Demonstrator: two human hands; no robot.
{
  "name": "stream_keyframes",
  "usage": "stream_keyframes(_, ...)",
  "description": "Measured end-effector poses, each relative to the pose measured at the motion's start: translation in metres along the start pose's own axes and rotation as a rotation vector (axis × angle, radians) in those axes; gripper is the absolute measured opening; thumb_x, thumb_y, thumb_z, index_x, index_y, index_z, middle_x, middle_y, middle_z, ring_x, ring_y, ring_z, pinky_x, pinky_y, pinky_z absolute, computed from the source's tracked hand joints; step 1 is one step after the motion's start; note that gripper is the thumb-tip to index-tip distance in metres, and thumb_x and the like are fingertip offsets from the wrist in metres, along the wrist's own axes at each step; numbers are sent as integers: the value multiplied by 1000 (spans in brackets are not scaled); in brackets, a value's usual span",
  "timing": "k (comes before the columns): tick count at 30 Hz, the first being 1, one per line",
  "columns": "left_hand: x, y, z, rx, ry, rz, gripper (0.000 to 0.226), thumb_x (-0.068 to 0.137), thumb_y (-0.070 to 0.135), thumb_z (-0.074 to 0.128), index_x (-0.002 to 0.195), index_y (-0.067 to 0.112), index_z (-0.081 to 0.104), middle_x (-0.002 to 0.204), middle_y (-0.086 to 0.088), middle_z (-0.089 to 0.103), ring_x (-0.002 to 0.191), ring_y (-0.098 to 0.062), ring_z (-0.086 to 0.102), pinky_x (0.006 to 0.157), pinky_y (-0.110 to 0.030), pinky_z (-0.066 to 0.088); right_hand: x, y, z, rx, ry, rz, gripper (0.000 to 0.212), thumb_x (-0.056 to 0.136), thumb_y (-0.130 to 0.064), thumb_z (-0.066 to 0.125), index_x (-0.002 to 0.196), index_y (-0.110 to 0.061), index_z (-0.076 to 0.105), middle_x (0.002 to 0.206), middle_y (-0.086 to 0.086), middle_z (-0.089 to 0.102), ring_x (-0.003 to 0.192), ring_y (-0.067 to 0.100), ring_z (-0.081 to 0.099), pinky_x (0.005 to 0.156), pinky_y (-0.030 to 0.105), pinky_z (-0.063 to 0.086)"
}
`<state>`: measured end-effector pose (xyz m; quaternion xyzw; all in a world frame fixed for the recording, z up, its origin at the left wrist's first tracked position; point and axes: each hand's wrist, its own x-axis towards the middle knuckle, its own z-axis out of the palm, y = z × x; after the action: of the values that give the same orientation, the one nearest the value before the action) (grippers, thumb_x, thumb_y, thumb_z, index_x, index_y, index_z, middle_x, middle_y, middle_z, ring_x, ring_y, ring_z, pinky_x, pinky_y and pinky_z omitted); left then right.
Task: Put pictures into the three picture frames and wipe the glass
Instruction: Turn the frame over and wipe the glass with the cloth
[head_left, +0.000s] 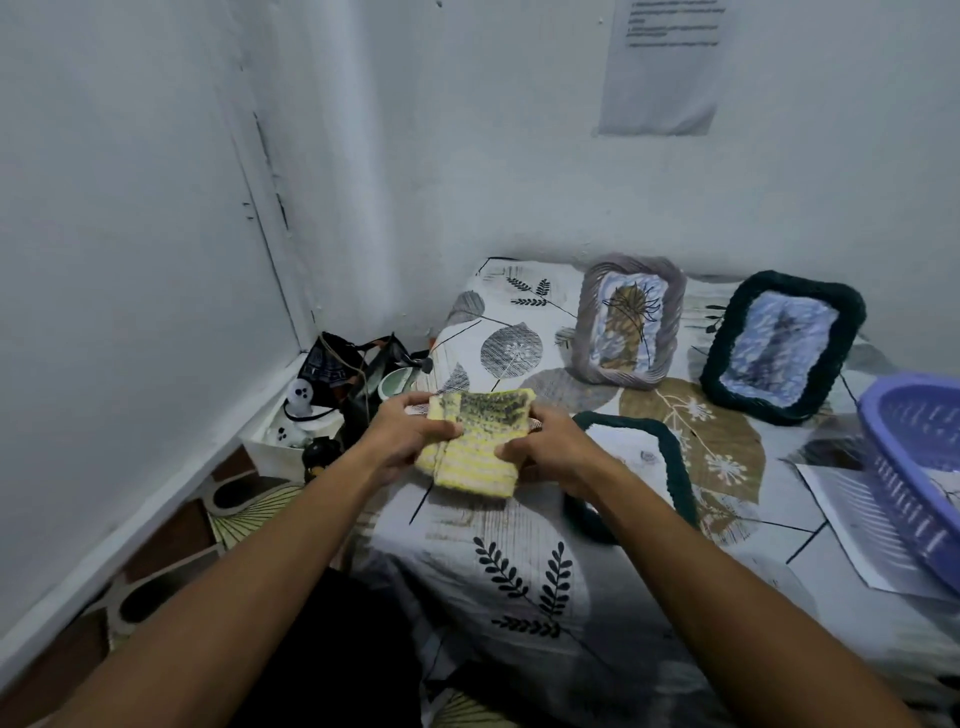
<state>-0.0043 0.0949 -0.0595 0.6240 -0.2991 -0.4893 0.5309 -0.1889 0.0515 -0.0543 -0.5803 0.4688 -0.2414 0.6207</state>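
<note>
Head camera, looking down over a bed covered in a white sheet printed with grey, brown and black leaves (519, 582). Two bare forearms reach forward from the bottom of the picture and meet over the near left part of the bed.

The left hand (410, 441) grips the left side of a folded yellow-and-white striped cloth with dark smudges on its upper flap (480, 441), thumb on top and fingers curled round the edge. The right hand (550, 447) holds the cloth's right side the same way, fingers curled underneath. The cloth is lifted slightly above the sheet, between the two hands.

Three picture frames are in view. A dark green knitted-edge picture frame lying flat (660, 457) sits just beside the right hand, partly hidden by the right wrist, with a pale sheet inside. A grey knitted-edge picture frame (628, 322) stands tilted back near the wall, showing a brown and blue picture. A second dark green knitted-edge frame (784, 345) stands tilted to its right, showing a bluish picture.

One purple plastic slatted basket (914, 467) rests at the right edge, on top of a printed paper sheet (841, 519).

On the floor left of the bed, a white box (283, 441) holds small white figures, beside a black bag (337, 369). One paper notice (665, 62) is stuck on the wall; its text is too blurred to read.
</note>
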Motion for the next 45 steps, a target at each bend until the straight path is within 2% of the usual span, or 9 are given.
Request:
stream_keyframes(4,4,0,-14,136,34,22,68,66,-12,78,126,2,48,114,-21,62,86,-28,66,57,-30,56,16,4,17,-46,83,12,32,71,7,77,95,-7,62,99,20,70,88,37,68,74,53,58)
stream_keyframes(8,8,-2,-18,268,67,32,67,70,-11,76,128,3,45,95,-10,60,74,-17,62,45,-19,49,24,11,24,-159,160,-14,32,62,-3,86,87,-4,66,90,16,72,82,33,70,69,54,58)
stream_keyframes(13,18,-11,-18,677,177,115,76,60,20,91,125,10,52,114,-14,61,96,-27,60,83,-36,52,19,14,29,-387,250,-84,28,67,-9,84,68,-11,56,76,12,67,65,29,68,54,43,59)
stream_keyframes(21,11,1,-7,1095,253,263,79,62,36,87,129,11,52,123,-12,59,109,-30,57,88,-42,50,13,12,14,-571,327,-172,43,75,-35,77,98,-1,65,101,16,67,93,31,63,77,39,52)
stream_keyframes(25,6,9,19,1069,207,473,62,73,33,77,128,14,56,128,-12,54,117,-29,51,91,-39,46,-4,5,-31,-469,459,-181,48,83,-33,69,120,-4,62,113,13,67,99,25,63,87,36,51)
stream_keyframes(29,-3,5,65,886,12,488,54,75,27,77,123,10,60,125,-8,61,107,-23,61,93,-37,49,-27,13,-82,-435,609,-139,24,79,-21,67,96,-5,70,89,10,71,82,27,64,74,34,50)
stream_keyframes(34,-16,-16,116,898,-115,438,56,77,29,74,127,8,59,126,-9,63,109,-25,61,93,-33,48,-50,38,-118,-494,659,2,21,79,-25,63,97,-15,67,84,5,70,80,25,64,74,34,53)
stream_keyframes(40,-22,-46,139,947,-47,394,32,78,45,61,99,21,68,93,-7,69,91,-27,60,71,-30,43,-61,64,-109,-777,586,52,23,85,-27,54,105,-20,63,102,9,68,99,30,59,89,39,46)
stream_keyframes(45,-28,-43,148,638,-1,324,29,85,20,63,113,12,68,108,-7,71,101,-24,64,89,-37,51,-66,61,-101,-518,674,-47,31,87,-11,52,116,-18,61,104,5,68,92,25,60,81,34,49)
